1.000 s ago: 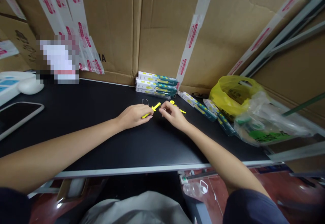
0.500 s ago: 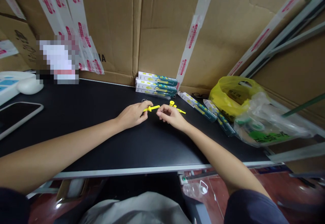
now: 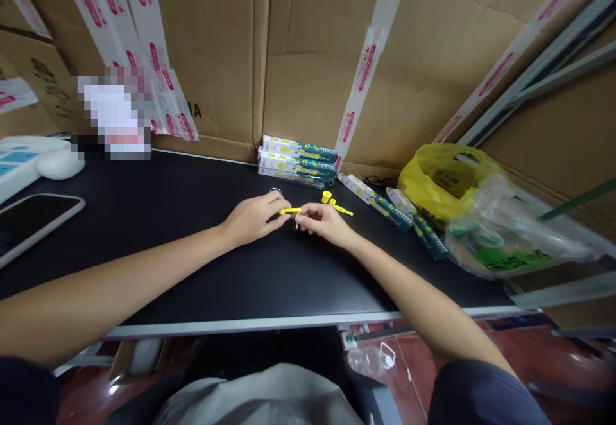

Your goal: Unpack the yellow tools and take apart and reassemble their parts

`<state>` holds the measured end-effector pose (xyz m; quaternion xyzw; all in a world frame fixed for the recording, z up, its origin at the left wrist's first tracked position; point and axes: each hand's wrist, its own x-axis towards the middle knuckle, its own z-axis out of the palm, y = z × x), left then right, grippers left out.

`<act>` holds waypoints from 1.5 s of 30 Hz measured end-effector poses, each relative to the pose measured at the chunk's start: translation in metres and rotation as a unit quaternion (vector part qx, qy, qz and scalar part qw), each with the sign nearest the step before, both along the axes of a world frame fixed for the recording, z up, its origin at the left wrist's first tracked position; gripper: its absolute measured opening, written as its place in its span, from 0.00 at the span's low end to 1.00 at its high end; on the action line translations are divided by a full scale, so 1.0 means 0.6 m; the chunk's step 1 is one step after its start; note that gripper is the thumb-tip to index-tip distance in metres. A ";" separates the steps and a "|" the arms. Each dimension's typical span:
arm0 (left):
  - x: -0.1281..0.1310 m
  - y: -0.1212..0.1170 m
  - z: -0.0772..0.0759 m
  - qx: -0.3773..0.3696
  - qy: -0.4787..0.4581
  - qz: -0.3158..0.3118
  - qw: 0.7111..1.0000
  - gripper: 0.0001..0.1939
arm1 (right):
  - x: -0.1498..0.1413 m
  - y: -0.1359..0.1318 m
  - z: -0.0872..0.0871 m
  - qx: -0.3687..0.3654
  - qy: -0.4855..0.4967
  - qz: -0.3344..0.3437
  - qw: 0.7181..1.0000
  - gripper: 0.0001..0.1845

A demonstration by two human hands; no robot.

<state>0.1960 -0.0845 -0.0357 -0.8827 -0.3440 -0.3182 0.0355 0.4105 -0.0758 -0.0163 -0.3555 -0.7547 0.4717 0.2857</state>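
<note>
Between thumb and fingers, my left hand (image 3: pixel 254 218) pinches a small yellow plastic rod (image 3: pixel 290 210) above the black table. The rod's right end meets the fingertips of my right hand (image 3: pixel 323 221), which are closed together. A small shiny ring-like piece (image 3: pixel 296 222) shows at the right fingertips; its exact kind is too small to tell. Behind my left fingers a thin metal ring (image 3: pixel 275 190) peeks out. Just beyond my right hand lie several loose yellow plastic parts (image 3: pixel 327 198).
Slim printed boxes (image 3: pixel 297 160) are stacked against the cardboard; two more boxes (image 3: pixel 375 201) lie to the right. A yellow bag (image 3: pixel 433 181) and a clear plastic bag (image 3: pixel 510 232) fill the right side. A phone (image 3: pixel 38 223) lies at the left, beside a white device (image 3: pixel 58 162).
My right hand has moved slightly left and down, bringing its fingertips against the yellow rod. The rod has turned in my left hand, and a shiny ring piece now shows at the right fingertips.
</note>
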 end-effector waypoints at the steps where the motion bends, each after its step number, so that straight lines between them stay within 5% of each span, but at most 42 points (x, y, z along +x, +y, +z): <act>1: 0.001 -0.001 0.001 0.001 -0.004 0.000 1.000 0.11 | -0.001 -0.001 -0.001 -0.002 0.004 0.005 1.000 0.18; 13: 0.002 0.005 -0.002 0.025 -0.019 -0.031 0.999 0.16 | -0.001 0.002 -0.010 -0.033 0.034 0.039 0.998 0.18; 21: 0.004 0.001 0.001 0.021 -0.027 -0.034 0.999 0.08 | 0.000 -0.005 -0.001 0.023 0.009 0.040 0.999 0.17; 31: 0.000 0.009 -0.010 0.043 -0.007 0.028 0.999 0.12 | 0.002 -0.005 -0.002 -0.038 -0.008 0.058 0.998 0.18; 45: 0.004 -0.003 -0.003 0.010 0.104 0.029 0.994 0.14 | -0.001 -0.006 -0.007 0.014 0.020 0.038 0.999 0.19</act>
